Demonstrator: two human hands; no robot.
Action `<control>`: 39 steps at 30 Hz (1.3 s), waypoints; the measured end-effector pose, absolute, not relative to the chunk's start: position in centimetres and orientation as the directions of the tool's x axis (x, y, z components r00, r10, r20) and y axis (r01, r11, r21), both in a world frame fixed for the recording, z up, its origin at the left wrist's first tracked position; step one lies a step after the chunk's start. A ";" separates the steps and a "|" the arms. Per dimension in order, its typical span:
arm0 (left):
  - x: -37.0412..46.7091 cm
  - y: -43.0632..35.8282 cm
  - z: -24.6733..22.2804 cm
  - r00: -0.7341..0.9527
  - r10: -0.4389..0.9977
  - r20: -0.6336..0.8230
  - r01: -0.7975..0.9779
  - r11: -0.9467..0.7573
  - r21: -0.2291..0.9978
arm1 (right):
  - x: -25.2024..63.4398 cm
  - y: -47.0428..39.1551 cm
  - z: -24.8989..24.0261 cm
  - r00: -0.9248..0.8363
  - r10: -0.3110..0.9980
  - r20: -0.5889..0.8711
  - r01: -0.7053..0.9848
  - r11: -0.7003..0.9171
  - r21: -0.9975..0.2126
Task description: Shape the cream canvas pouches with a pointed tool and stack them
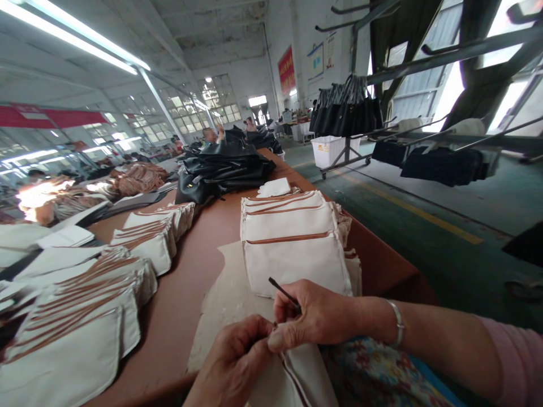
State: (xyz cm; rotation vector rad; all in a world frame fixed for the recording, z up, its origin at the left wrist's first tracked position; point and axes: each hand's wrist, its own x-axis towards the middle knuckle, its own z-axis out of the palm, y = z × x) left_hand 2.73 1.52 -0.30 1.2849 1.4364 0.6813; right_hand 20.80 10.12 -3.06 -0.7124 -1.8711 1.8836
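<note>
My left hand [237, 359] is closed, its fingertips pinching a cream bag panel [311, 370] with a brown-edged slit, low in front of me. Against it press the thumb and finger of my right hand [316, 316], meeting the left fingertips. Held in the curled fingers of that hand is a slim dark tool [283, 292], its flat tip pointing up and left; the other end is hidden. Just beyond the hands lies a stack of cream panels [292, 260] with brown edging. Under it a beige sheet [224, 299] covers part of the brown tabletop [186, 299].
More cream panels [76, 339] fan out along the left side. Black bags [224, 164] are heaped farther up the table. To the right, beyond the table edge, a metal rack [354, 73] carries black bags, with a white bin [328, 150] beside it. People work in the background.
</note>
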 end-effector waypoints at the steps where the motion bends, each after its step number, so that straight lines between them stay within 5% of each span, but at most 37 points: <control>1: 2.8 1.6 -0.2 0.116 0.945 -0.306 0.391 0.240 0.889 | 20.7 10.1 -3.2 -0.796 0.598 -0.098 0.097 -0.034 -0.995; 9: 3.2 2.1 0.0 0.080 0.941 -0.328 0.538 0.237 0.809 | 20.4 10.1 -4.2 -0.767 0.634 -0.101 0.093 -0.046 -0.995; 13: 2.8 2.0 -0.8 0.053 0.912 -0.408 0.434 0.346 0.831 | 20.7 9.5 -4.1 -0.754 0.655 -0.049 0.051 -0.016 -0.999; 16: 2.1 1.7 -1.8 -0.037 0.927 -0.374 0.275 0.370 0.888 | 21.0 9.2 -4.2 -0.747 0.645 0.162 -0.063 0.173 -0.983; 21: 2.3 1.6 -2.0 -0.066 0.919 -0.390 0.129 0.395 0.910 | 21.9 9.2 -4.7 -0.680 0.450 0.579 -0.184 0.659 -0.729; 27: 4.0 2.1 -1.4 0.195 0.839 -0.507 -0.032 0.522 0.852 | 22.9 9.8 -5.6 -0.711 0.205 0.672 -0.107 0.914 -0.392; 32: 3.3 2.5 -2.6 0.216 0.853 -0.476 0.102 0.465 0.879 | 23.3 10.1 -5.9 -0.709 0.085 0.700 -0.083 0.976 -0.203; 35: 3.0 2.4 -2.3 0.243 0.871 -0.427 0.272 0.361 0.892 | 23.5 9.9 -5.8 -0.693 0.092 0.715 -0.158 0.949 -0.274; 39: 3.2 2.1 -1.0 0.265 0.924 -0.276 0.508 0.109 0.854 | 23.8 9.9 -5.1 -0.725 0.452 0.520 -0.162 0.623 -0.766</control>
